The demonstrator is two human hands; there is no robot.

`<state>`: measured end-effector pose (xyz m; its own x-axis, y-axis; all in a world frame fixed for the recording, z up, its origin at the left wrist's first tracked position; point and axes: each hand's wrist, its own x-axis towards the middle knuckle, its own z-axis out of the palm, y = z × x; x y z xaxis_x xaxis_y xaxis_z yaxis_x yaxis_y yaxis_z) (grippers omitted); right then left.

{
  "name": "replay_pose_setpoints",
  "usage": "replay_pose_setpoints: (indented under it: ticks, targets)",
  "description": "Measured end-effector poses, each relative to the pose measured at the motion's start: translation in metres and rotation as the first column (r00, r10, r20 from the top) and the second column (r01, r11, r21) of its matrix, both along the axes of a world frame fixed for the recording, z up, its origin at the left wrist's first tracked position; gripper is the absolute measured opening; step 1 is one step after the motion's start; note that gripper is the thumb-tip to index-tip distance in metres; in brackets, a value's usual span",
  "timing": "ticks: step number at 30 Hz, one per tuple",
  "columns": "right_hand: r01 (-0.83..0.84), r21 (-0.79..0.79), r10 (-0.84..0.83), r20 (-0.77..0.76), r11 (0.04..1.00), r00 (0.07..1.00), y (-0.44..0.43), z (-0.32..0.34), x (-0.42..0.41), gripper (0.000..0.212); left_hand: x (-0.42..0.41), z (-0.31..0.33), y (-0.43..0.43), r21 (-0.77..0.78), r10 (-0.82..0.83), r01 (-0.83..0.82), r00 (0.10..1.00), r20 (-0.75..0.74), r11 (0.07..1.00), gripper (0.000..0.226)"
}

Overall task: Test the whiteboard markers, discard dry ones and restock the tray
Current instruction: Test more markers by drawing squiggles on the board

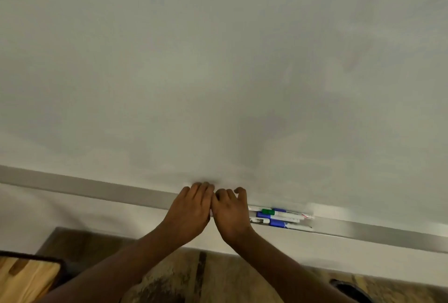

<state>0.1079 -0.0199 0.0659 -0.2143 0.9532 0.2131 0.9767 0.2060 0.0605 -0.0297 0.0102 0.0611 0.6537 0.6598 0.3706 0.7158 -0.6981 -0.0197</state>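
A large white whiteboard (pixel 218 72) fills most of the head view. Along its lower edge runs a grey tray (pixel 97 188). Several markers (pixel 278 217) lie in a heap in the tray, white barrels with blue caps and one green cap (pixel 268 211). My left hand (pixel 191 208) and my right hand (pixel 230 213) rest side by side over the tray, just left of the markers, fingers curled toward the board. Whatever lies under the palms is hidden, so I cannot tell if either hand holds a marker.
A pale wall strip (pixel 72 215) runs below the tray. Wooden floor (pixel 218 278) lies beneath. A light wooden surface with a dark rim (pixel 26 276) sits at the lower left. A dark object (pixel 349 290) shows at the lower right edge.
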Motion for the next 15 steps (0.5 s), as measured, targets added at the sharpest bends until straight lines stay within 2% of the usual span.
replay_pose_setpoints:
  ticks: [2,5,7,9,11,13,14,15]
  targets:
    - [-0.024,0.133,0.031,-0.049,0.991,0.998,0.001,0.03,0.001,0.039,0.006,0.025,0.002,0.023,-0.014,0.012,0.996,0.089,1.0,0.072]
    - [-0.059,0.381,0.117,-0.131,0.923,0.984,0.007,0.083,0.004,0.018,0.015,0.077,0.006,0.056,0.025,-0.037,0.979,0.202,0.998,0.07]
    - [-0.073,0.48,0.159,-0.141,0.874,0.977,0.006,0.124,0.004,0.013,0.017,0.114,0.009,0.155,0.018,-0.057,0.97,0.241,0.986,0.067]
    - [-0.064,0.552,0.165,-0.135,0.831,0.977,0.0,0.17,0.006,0.023,0.017,0.152,0.013,0.278,0.015,-0.095,0.961,0.276,0.956,0.049]
    - [0.048,0.631,0.093,-0.189,0.774,0.978,-0.007,0.21,0.011,0.041,0.015,0.193,0.019,0.318,0.081,-0.185,0.946,0.314,0.93,0.046]
    - [0.246,0.661,0.036,-0.382,0.709,0.923,-0.015,0.245,0.016,0.055,0.011,0.232,0.025,0.351,0.102,-0.232,0.93,0.353,0.907,0.043]
    - [0.343,0.61,0.056,-0.538,0.715,0.841,-0.02,0.262,0.017,0.063,0.009,0.251,0.027,0.381,0.087,-0.237,0.924,0.372,0.893,0.036]
    - [0.388,0.502,0.096,-0.697,0.773,0.71,-0.024,0.279,0.016,0.068,0.009,0.269,0.028,0.414,0.062,-0.235,0.919,0.391,0.879,0.027]
